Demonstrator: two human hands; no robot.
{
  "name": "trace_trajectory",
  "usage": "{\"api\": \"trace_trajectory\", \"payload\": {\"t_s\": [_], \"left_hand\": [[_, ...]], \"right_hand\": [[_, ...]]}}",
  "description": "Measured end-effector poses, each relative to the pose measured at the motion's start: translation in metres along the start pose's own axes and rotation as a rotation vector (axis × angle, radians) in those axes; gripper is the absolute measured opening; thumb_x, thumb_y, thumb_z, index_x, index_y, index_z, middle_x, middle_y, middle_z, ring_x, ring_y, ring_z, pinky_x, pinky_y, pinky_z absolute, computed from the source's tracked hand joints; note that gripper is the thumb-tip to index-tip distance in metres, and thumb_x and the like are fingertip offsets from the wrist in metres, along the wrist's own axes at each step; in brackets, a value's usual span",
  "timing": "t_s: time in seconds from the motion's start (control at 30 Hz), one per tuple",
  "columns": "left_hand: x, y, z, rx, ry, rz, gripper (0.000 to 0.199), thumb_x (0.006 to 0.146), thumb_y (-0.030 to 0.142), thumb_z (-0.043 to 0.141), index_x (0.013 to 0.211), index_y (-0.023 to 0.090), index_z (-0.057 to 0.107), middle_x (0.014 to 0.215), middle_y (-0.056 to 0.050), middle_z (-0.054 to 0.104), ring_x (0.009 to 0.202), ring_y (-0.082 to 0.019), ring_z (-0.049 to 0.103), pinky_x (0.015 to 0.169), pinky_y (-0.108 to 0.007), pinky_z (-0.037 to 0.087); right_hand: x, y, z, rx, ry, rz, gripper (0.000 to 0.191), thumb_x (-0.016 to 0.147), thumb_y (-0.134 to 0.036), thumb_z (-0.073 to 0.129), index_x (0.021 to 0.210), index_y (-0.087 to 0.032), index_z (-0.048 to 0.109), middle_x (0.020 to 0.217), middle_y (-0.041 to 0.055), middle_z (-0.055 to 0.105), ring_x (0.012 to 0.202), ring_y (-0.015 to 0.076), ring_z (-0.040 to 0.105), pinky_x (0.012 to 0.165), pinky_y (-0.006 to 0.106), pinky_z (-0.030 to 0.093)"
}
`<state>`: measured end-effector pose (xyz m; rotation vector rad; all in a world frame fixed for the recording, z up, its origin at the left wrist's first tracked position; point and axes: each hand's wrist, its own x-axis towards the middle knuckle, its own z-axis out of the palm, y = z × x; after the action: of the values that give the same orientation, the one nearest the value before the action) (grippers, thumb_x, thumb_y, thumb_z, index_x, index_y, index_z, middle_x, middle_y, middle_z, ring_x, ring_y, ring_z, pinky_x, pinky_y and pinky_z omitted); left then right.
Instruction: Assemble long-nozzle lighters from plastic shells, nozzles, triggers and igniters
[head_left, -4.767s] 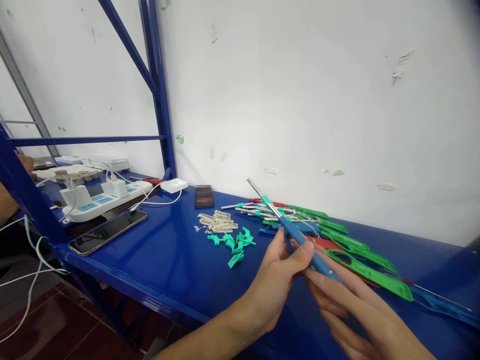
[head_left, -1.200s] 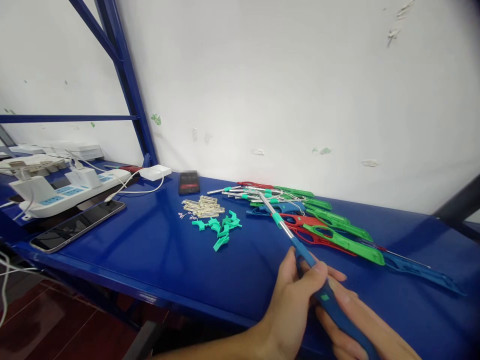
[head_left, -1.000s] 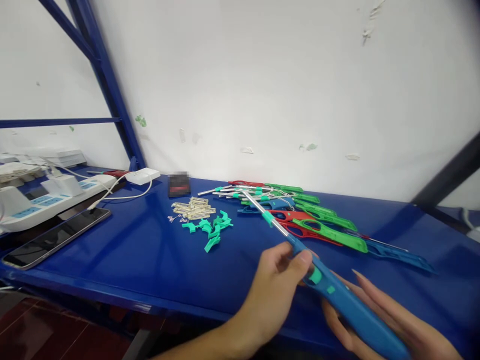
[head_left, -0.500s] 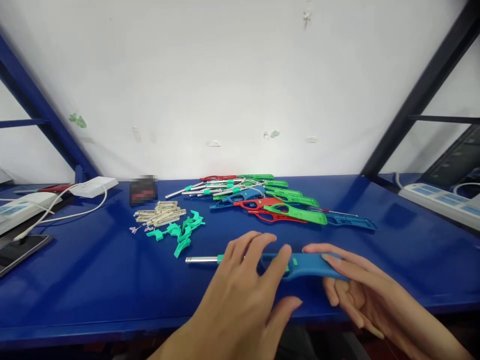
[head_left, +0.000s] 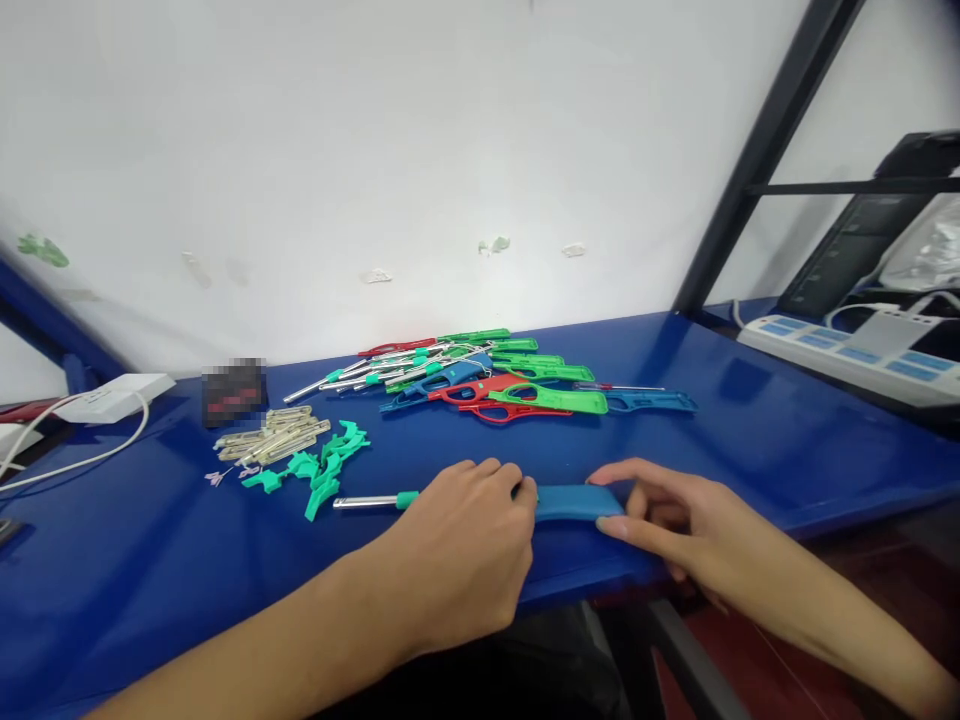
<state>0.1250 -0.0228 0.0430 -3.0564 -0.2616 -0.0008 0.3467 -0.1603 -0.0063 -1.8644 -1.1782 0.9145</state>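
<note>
The blue lighter (head_left: 574, 503) was held level near the front edge of the blue table (head_left: 225, 570), its metal tube (head_left: 367, 502) aimed at nine o'clock and its butt at three. Whether it rested on the table or was lifted just off it could not be told.

The middle of the handle was grasped from above by the left hand (head_left: 457, 560), the fingers curled over it by the trigger opening; their tips were partly hidden. The butt was pinched between thumb and fingers of the right hand (head_left: 690, 520); how firmly could not be told.

For good handling, the body was best supported at both ends, pressed evenly and kept in line with the tube, with no twist put on the green collar (head_left: 406, 499). The trigger opening was better left free of hard squeezing.

Room was needed toward nine to ten o'clock, where loose green pieces (head_left: 322, 487) lay near the tube's tip, with pale strips (head_left: 281, 437) beyond. At twelve o'clock, the coloured handles (head_left: 574, 401) were best left undisturbed.
</note>
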Motion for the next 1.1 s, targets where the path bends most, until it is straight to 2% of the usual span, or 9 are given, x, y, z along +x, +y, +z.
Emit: {"api": "trace_trajectory", "payload": {"t_s": [0.1, 0.17, 0.27, 0.43, 0.57, 0.73, 0.97, 1.1], "left_hand": [[0.002, -0.001, -0.008, 0.077, -0.125, 0.078, 0.039, 0.100, 0.010, 0.052, 0.135, 0.005, 0.067, 0.127, -0.020, 0.074, 0.112, -0.035, 0.074, 0.087, -0.045, 0.064], [0.003, -0.001, -0.012, 0.135, -0.168, 0.121, 0.039, 0.096, 0.006, 0.055, 0.133, 0.004, 0.067, 0.125, -0.020, 0.074, 0.106, -0.034, 0.075, 0.078, -0.041, 0.063], [0.003, -0.002, -0.011, 0.209, -0.140, 0.186, 0.034, 0.096, 0.005, 0.056, 0.127, 0.004, 0.068, 0.123, -0.021, 0.074, 0.098, -0.032, 0.075, 0.068, -0.037, 0.059], [0.006, -0.004, -0.006, 0.272, -0.110, 0.267, 0.022, 0.090, 0.009, 0.068, 0.112, 0.008, 0.071, 0.107, -0.017, 0.074, 0.079, -0.028, 0.071, 0.053, -0.035, 0.049], [0.009, -0.002, -0.009, 0.239, -0.069, 0.215, 0.011, 0.096, 0.016, 0.067, 0.105, 0.011, 0.069, 0.098, -0.014, 0.072, 0.075, -0.025, 0.069, 0.052, -0.033, 0.046], [0.011, 0.000, -0.015, 0.237, -0.091, 0.188, 0.018, 0.098, 0.017, 0.064, 0.113, 0.009, 0.067, 0.099, -0.013, 0.070, 0.080, -0.026, 0.069, 0.054, -0.033, 0.045], [0.012, 0.000, -0.001, 0.218, -0.045, 0.125, 0.017, 0.096, 0.022, 0.065, 0.108, 0.011, 0.068, 0.093, -0.010, 0.067, 0.076, -0.026, 0.067, 0.053, -0.033, 0.044], [0.013, 0.000, 0.000, 0.211, -0.024, 0.102, 0.014, 0.093, 0.021, 0.065, 0.104, 0.013, 0.066, 0.091, -0.009, 0.066, 0.075, -0.028, 0.067, 0.054, -0.034, 0.047]], "right_hand": [[0.001, 0.002, 0.001, 0.013, -0.009, 0.008, 0.050, 0.085, -0.060, 0.079, 0.125, -0.029, 0.073, 0.071, -0.0044, 0.057, 0.056, 0.0116, 0.053, 0.048, 0.021, 0.046], [0.002, 0.003, 0.001, 0.013, -0.008, 0.012, 0.051, 0.084, -0.060, 0.080, 0.124, -0.030, 0.074, 0.071, -0.0051, 0.056, 0.056, 0.0114, 0.052, 0.049, 0.022, 0.045], [0.003, 0.006, 0.002, 0.002, -0.004, 0.006, 0.050, 0.083, -0.060, 0.082, 0.123, -0.030, 0.074, 0.071, -0.0055, 0.057, 0.056, 0.0113, 0.051, 0.051, 0.022, 0.044], [0.004, 0.006, 0.003, -0.027, 0.014, -0.006, 0.049, 0.082, -0.059, 0.082, 0.121, -0.030, 0.075, 0.069, -0.0052, 0.059, 0.058, 0.0127, 0.051, 0.053, 0.024, 0.042], [0.003, 0.005, 0.004, -0.055, 0.034, -0.010, 0.049, 0.083, -0.058, 0.082, 0.122, -0.029, 0.074, 0.065, -0.0051, 0.058, 0.060, 0.0149, 0.054, 0.058, 0.027, 0.043], [-0.001, 0.001, 0.003, -0.178, 0.041, -0.052, 0.044, 0.088, -0.058, 0.076, 0.123, -0.030, 0.073, 0.065, -0.0047, 0.061, 0.060, 0.0154, 0.056, 0.059, 0.027, 0.042], [0.000, -0.001, 0.004, -0.212, 0.058, -0.071, 0.044, 0.087, -0.057, 0.077, 0.121, -0.028, 0.075, 0.061, -0.0048, 0.061, 0.056, 0.0156, 0.057, 0.054, 0.027, 0.039], [0.000, -0.002, 0.004, -0.230, 0.055, -0.063, 0.043, 0.088, -0.058, 0.076, 0.120, -0.029, 0.074, 0.062, -0.0053, 0.061, 0.057, 0.0153, 0.057, 0.055, 0.027, 0.039]]}}
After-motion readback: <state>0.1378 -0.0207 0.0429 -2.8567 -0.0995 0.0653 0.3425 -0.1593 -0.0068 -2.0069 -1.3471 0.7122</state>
